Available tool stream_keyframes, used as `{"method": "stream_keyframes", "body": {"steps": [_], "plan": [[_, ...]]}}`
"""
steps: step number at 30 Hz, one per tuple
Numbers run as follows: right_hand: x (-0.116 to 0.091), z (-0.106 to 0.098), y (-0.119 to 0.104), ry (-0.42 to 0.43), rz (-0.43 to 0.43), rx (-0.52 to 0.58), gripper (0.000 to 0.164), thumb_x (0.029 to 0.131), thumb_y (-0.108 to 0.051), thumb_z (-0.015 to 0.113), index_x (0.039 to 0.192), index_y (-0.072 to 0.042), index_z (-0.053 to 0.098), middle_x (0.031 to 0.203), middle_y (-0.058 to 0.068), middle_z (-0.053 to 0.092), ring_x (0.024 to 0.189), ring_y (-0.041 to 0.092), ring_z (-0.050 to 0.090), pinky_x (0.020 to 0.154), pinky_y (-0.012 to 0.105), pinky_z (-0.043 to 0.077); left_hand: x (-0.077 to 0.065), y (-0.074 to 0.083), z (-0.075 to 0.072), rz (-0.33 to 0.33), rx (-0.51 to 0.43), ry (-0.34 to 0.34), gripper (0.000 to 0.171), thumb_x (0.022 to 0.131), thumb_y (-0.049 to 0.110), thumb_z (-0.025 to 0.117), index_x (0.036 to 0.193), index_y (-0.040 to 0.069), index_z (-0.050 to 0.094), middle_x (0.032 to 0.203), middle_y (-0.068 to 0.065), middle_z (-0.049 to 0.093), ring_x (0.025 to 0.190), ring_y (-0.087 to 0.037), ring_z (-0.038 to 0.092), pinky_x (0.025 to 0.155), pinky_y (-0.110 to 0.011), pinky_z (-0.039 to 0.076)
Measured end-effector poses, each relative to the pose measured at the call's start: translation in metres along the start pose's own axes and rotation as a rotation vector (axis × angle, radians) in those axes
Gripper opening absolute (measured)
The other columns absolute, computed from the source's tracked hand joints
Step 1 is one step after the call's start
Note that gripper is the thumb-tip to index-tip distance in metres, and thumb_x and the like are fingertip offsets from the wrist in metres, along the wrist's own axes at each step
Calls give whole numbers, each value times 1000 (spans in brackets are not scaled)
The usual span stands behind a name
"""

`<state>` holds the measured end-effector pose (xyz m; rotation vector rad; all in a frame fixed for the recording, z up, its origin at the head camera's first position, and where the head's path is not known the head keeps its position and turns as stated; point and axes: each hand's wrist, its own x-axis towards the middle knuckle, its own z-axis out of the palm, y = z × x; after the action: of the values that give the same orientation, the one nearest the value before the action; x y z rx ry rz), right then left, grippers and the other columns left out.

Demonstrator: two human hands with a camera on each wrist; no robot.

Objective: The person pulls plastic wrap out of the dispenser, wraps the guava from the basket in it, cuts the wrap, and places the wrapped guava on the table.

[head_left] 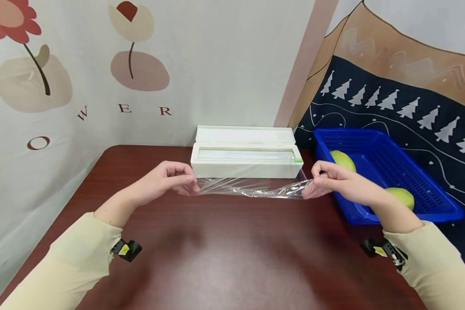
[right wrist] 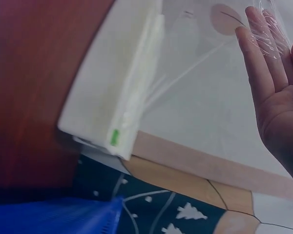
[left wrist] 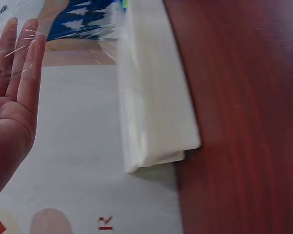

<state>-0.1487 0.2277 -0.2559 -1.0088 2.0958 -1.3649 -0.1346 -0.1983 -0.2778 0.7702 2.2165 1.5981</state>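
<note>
A sheet of clear plastic wrap (head_left: 252, 190) stretches between my two hands, its near edge bunched and shiny. My left hand (head_left: 170, 178) pinches its left end between thumb and fingers. At the other end my right hand (head_left: 330, 178) pinches the film the same way. Behind the hands stands a white wrap dispenser (head_left: 246, 170) with its lid (head_left: 245, 135) tipped back, and the film runs up to it. A green slider (head_left: 298, 159) sits at the dispenser's right end. In the wrist views, film (right wrist: 266, 36) lies across the fingers of each hand.
A blue plastic basket (head_left: 372, 146) stands to the right, near my right forearm, with a yellow-green fruit (head_left: 343, 160) and another fruit (head_left: 402, 197) inside. Under everything is a dark red-brown table (head_left: 232, 258). A printed cloth (head_left: 224, 64) hangs behind the dispenser.
</note>
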Motion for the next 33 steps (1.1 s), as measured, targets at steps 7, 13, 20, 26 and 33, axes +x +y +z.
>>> {"method": "stream_keyframes", "body": {"steps": [7,13,20,26,33], "plan": [[-1,21,25,-51,31,16,16,101,-6,35,88,3,34,99,22,70,92,17,70,80,29,56,-5,-21,11,-42,-26,-61,20,94,11,51,87,-7,58,81,1,70,81,-16,70,78,-38,57],[-1,37,42,-72,78,-22,18,100,-8,39,89,6,36,96,31,66,89,16,69,80,36,56,-2,-39,22,-61,-94,-133,27,94,12,50,89,-14,55,81,-2,70,78,-14,69,76,-37,57],[-4,53,66,-57,98,-16,20,99,-8,40,86,6,36,94,30,66,88,19,68,80,45,54,-3,-60,37,-83,-81,-198,25,94,8,50,86,-15,58,86,-30,66,78,-13,69,78,-47,55],[-9,65,82,-40,113,-72,18,99,-9,41,85,2,38,96,26,68,93,25,68,85,32,54,-5,-69,45,-99,-46,-205,26,93,7,49,82,-15,57,85,-34,63,79,-14,68,80,-37,56],[-15,73,91,-100,52,-324,13,96,-9,48,84,-9,43,95,8,70,94,10,65,76,21,48,-8,-84,56,-103,109,-278,28,94,13,52,78,-5,66,88,-19,71,85,-13,66,82,-19,50]]}}
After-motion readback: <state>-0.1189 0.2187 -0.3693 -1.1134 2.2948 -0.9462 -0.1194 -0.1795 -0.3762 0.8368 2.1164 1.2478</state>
